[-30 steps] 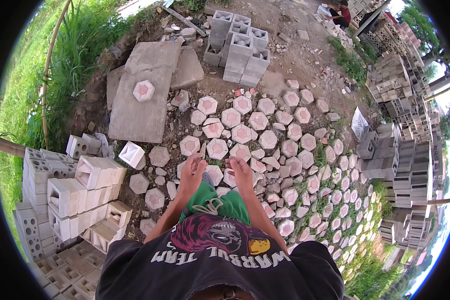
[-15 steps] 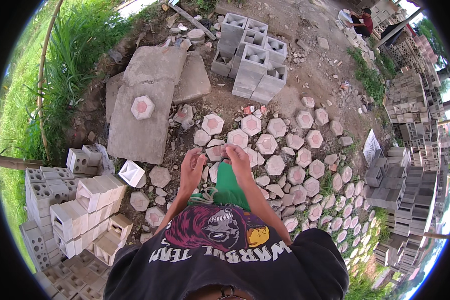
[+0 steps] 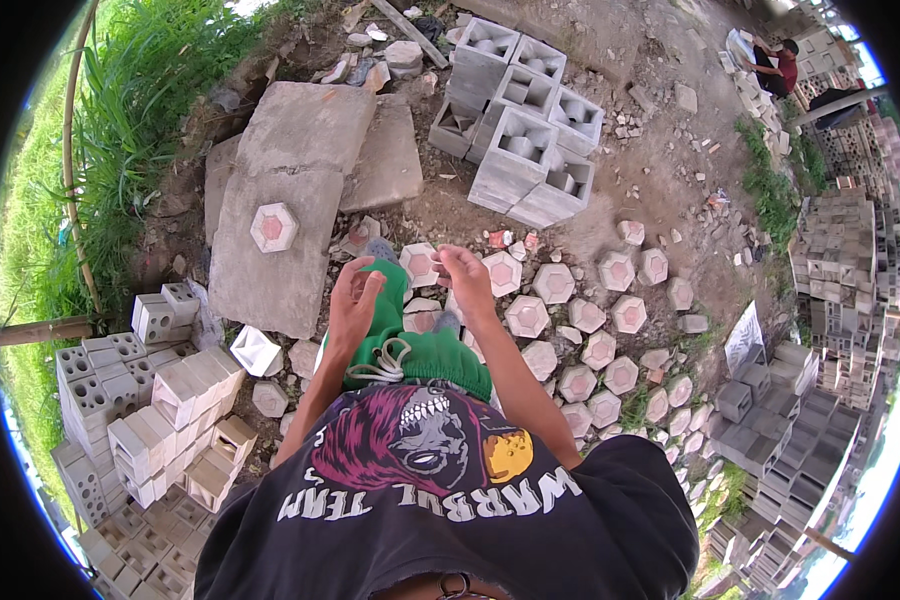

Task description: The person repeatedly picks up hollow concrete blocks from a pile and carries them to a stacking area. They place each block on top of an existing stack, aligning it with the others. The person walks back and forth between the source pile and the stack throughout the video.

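My left hand hangs in front of my green shorts, its fingers loosely bent and apart from the thumb, with nothing visible in it. To its right, my right hand is raised with fingers partly curled; I see no object in it. Beneath its fingertips, on the ground, lies a hexagonal paver with a reddish centre. Another hexagonal paver sits alone on a cracked concrete slab, ahead and to the left. Many more pavers are spread in loose rows to my right.
Tall grey hollow blocks stand ahead. Pale blocks are stacked at the left, near a white hollow piece. More block stacks line the right side. A person in a red top is far right. Broken stones litter the ground.
My hands have moved a little farther apart. One green-clad leg has come forward between them, its foot near the slab. The view has shifted slightly over the pavers.
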`<state>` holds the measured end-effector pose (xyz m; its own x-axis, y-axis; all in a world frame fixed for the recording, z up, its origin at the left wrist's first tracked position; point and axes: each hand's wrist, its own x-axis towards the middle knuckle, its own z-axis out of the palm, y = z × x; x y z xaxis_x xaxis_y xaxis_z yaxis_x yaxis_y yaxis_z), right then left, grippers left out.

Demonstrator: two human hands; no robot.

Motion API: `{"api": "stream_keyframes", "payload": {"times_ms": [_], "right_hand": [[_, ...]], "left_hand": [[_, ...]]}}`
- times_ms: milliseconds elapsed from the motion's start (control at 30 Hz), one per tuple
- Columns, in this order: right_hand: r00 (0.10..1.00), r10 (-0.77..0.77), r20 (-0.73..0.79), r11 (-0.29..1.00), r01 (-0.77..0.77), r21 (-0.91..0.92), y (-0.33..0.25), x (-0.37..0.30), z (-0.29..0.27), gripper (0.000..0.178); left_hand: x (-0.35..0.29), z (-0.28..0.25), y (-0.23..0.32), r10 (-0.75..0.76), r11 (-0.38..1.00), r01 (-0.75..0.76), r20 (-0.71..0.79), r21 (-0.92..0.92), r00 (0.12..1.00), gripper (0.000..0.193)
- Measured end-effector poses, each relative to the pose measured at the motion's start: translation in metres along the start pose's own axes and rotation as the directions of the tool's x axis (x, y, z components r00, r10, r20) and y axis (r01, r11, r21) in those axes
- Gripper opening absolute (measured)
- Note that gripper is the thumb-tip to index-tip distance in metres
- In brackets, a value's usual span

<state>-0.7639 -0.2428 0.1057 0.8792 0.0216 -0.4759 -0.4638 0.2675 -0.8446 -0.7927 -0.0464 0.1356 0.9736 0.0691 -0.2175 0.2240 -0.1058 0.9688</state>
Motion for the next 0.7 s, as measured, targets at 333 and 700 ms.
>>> {"api": "stream_keyframes", "payload": {"times_ms": [333,700], "right_hand": [[0.941,0.145,-0.305,0.985,-0.109,0.133,-0.037,0.191,-0.005,0.032],[0.703,0.383,-0.599,0.908,-0.165,0.386,-0.071,0.449,0.09,0.034]], "left_hand": [[0.289,0.007,0.002,-0.058,0.998,0.055,0.211,0.022,0.976,0.031],[0.652,-0.008,-0.04,-0.281,0.909,0.062,0.497,0.412,0.821,0.035]]}}
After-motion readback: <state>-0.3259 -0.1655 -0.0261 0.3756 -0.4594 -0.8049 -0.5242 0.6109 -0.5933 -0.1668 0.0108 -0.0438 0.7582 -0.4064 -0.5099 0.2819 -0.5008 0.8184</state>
